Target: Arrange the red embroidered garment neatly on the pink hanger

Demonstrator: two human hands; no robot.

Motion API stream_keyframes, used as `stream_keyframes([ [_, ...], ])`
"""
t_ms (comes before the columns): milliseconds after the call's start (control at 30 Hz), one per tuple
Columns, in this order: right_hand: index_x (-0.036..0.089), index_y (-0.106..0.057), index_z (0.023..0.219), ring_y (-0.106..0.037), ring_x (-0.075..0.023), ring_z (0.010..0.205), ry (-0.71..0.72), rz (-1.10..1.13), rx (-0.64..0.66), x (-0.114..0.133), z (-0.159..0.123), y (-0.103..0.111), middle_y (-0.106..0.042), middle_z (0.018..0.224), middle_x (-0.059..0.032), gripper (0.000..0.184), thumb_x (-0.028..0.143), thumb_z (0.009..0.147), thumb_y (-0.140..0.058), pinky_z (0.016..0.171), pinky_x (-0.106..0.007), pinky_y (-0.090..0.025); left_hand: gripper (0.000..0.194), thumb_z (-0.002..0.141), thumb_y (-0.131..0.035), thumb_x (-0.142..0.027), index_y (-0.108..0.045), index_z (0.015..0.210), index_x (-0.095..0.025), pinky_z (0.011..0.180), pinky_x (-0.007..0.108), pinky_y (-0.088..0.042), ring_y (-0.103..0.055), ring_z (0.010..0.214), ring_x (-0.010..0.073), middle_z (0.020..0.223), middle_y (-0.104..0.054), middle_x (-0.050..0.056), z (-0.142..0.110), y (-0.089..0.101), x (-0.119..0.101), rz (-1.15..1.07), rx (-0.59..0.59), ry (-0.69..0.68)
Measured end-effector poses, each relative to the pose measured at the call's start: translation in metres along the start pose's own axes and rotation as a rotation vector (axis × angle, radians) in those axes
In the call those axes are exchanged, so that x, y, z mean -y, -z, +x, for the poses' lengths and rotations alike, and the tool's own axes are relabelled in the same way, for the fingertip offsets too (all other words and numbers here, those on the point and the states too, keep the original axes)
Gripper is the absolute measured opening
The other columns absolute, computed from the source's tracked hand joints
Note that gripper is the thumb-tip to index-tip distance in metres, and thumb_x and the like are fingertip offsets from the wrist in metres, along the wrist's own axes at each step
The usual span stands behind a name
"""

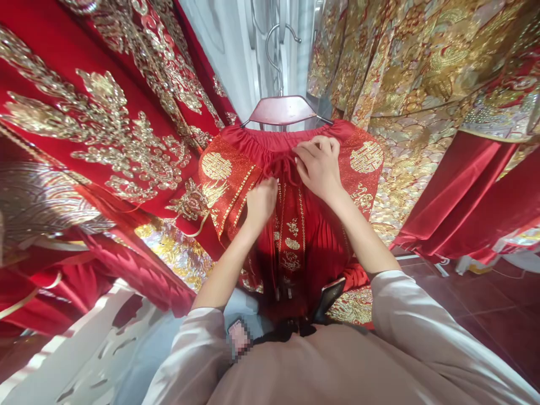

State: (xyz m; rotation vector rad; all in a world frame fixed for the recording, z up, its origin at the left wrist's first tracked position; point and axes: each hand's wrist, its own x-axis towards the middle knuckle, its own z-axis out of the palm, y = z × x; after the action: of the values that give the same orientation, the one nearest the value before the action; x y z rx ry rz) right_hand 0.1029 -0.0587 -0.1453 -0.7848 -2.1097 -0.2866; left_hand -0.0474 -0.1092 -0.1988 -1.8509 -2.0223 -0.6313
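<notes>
Busy tying the red cord (283, 166) on the red skirt (295, 225) – left hand (260, 201) pinching it tight. Right hand (318, 166) pressing the waistband (274, 138), grip narrow. Next – probably a slow, even pull.

Only readable signs here are the gold double-happiness characters (囍) embroidered as round medallions on the red skirt (295, 236) hanging from the hanger. One medallion (216, 166) sits on the left panel just under the gathered waistband, and a second medallion (366, 157) sits on the right panel at about the same height. No printed labels, brand tags or numbers that I can make out on the other embroidered garments around it, just ornamental gold patterns
</notes>
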Motion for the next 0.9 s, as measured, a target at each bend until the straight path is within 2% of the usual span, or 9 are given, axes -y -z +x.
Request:
stream_keyframes([
  [233,0.022,-0.062,0.115,-0.040,-0.0280,0.110,0.067,-0.073,0.034,-0.005,-0.005,0.004,-0.061,0.105,-0.0079,0.033,0.032,0.093,-0.038,0.098,-0.050,-0.024,0.024,0.085,-0.042,-0.004,-0.066,0.088,-0.006,0.059,0.029,-0.048,-0.067,0.078,0.0266,0.081,-0.066,0.018,-0.078,-0.039,0.021,0.185,0.551,-0.256],
  [333,0.021,-0.063,0.116,-0.042,-0.0265,0.104,0.084,-0.114,0.080,-0.008,-0.007,0.005,-0.061,0.099,-0.0081,0.035,0.034,0.094,-0.039,0.096,-0.049,-0.023,0.018,0.078,-0.054,-0.001,-0.064,0.067,-0.010,0.055,0.025,-0.046,-0.066,0.066,0.0226,0.066,-0.065,0.011,-0.112,-0.056,0.028,0.157,0.691,-0.331],
  [400,0.020,-0.065,0.113,-0.043,-0.0252,0.099,0.136,-0.136,0.146,-0.009,-0.012,0.005,-0.062,0.096,-0.0082,0.034,0.035,0.093,-0.043,0.096,-0.048,-0.022,0.019,0.084,-0.056,-0.011,-0.065,0.067,-0.012,0.055,0.025,-0.047,-0.066,0.066,0.0218,0.066,-0.065,0.009,-0.118,-0.051,0.024,0.134,0.741,-0.379],
  [500,0.017,-0.070,0.100,-0.043,-0.0246,0.097,0.213,-0.185,0.238,-0.010,-0.023,0.005,-0.062,0.094,-0.0091,0.027,0.032,0.089,-0.050,0.096,-0.046,-0.021,0.032,0.095,-0.044,-0.034,-0.067,0.085,-0.014,0.063,0.028,-0.049,-0.066,0.079,0.0226,0.080,-0.067,0.009,-0.096,-0.017,0.005,0.080,0.644,-0.482],
  [633,0.017,-0.070,0.085,-0.044,-0.0245,0.095,0.191,-0.164,0.284,-0.014,-0.036,0.011,-0.062,0.096,-0.0096,0.016,0.022,0.084,-0.055,0.091,-0.043,-0.024,0.035,0.094,-0.043,-0.030,-0.055,0.121,-0.011,0.098,0.044,-0.040,-0.053,0.112,0.0300,0.118,-0.059,0.015,-0.033,0.036,-0.015,0.113,0.039,-0.521],
  [667,0.018,-0.070,0.084,-0.045,-0.0237,0.095,0.203,-0.113,0.294,-0.017,-0.037,0.014,-0.062,0.097,-0.0085,0.015,0.021,0.083,-0.054,0.091,-0.043,-0.024,0.039,0.092,-0.048,-0.029,-0.052,0.126,-0.011,0.104,0.047,-0.033,-0.048,0.119,0.0310,0.126,-0.055,0.015,-0.020,0.042,-0.016,0.088,-0.028,-0.521],
  [733,0.020,-0.068,0.081,-0.046,-0.0222,0.097,0.245,0.019,0.307,-0.024,-0.039,0.021,-0.062,0.099,-0.0055,0.014,0.020,0.082,-0.054,0.094,-0.042,-0.023,0.036,0.088,-0.054,-0.025,-0.055,0.122,-0.016,0.112,0.051,-0.019,-0.046,0.121,0.0278,0.128,-0.055,0.011,-0.005,0.046,-0.011,-0.040,-0.031,-0.543],
  [833,0.020,-0.062,0.067,-0.048,-0.0208,0.098,0.285,0.250,0.283,-0.033,-0.044,0.038,-0.063,0.096,-0.0032,0.016,0.026,0.080,-0.055,0.096,-0.041,-0.025,0.012,0.086,-0.056,-0.026,-0.067,0.089,-0.022,0.115,0.052,-0.005,-0.052,0.114,0.0198,0.115,-0.064,0.001,-0.004,0.047,0.007,-0.309,0.147,-0.621],
  [900,0.019,-0.052,0.054,-0.050,-0.0182,0.090,0.296,0.419,0.279,-0.032,-0.050,0.051,-0.064,0.086,-0.0031,0.030,0.030,0.082,-0.054,0.090,-0.038,-0.031,0.018,0.084,-0.060,-0.033,-0.066,0.071,-0.021,0.115,0.051,-0.002,-0.050,0.117,0.0201,0.114,-0.064,0.000,-0.010,0.051,0.020,-0.408,0.301,-0.678],
])
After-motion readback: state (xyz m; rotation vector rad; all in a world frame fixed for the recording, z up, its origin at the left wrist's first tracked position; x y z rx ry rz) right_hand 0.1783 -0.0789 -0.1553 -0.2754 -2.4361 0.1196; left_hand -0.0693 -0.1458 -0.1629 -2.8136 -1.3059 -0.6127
